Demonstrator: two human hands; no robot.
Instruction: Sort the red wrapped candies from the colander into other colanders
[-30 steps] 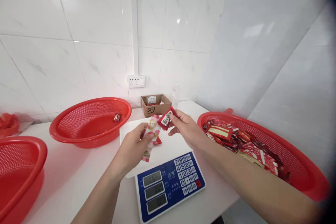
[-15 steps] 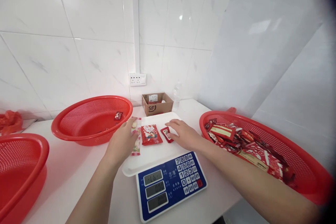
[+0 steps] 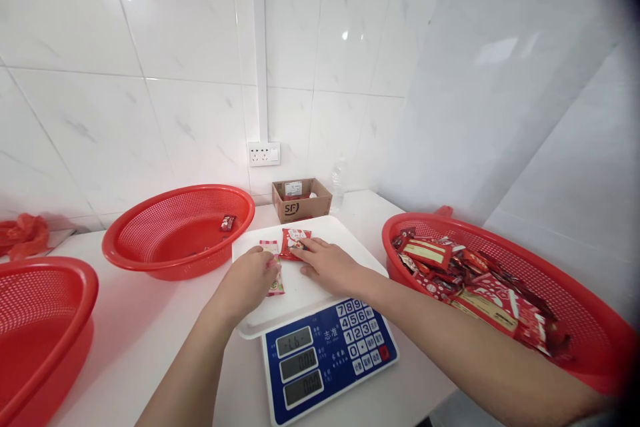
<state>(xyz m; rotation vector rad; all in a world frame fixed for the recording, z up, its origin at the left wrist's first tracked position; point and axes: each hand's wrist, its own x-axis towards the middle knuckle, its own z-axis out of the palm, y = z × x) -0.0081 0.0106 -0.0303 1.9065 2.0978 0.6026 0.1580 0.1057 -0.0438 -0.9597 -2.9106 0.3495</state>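
On the white tray point(image 3: 350, 240) of a weighing scale, my left hand point(image 3: 250, 280) has its fingers curled round a long pink-and-white candy packet point(image 3: 276, 285). My right hand point(image 3: 333, 268) lies just to the right, fingers stretched forward and fingertips touching a red printed snack packet point(image 3: 294, 237). What may lie beneath the right palm is hidden. In front of the tray is the scale's blue panel point(image 3: 330, 360), with number keys and three displays.
Small red packets fill a red plastic basket point(image 3: 400, 219) on the right. Another red basket point(image 3: 150, 260), at the left, holds a few small packets. A third red basket point(image 3: 75, 273) stands nearer at the left edge. Behind the scale are a cardboard box point(image 3: 313, 208) and a clear bottle point(image 3: 339, 183).
The red packet has shifted back and slightly right. My right hand has moved left onto it, and the small dark red packet is out of sight. The pink packet has shifted right with my left hand.
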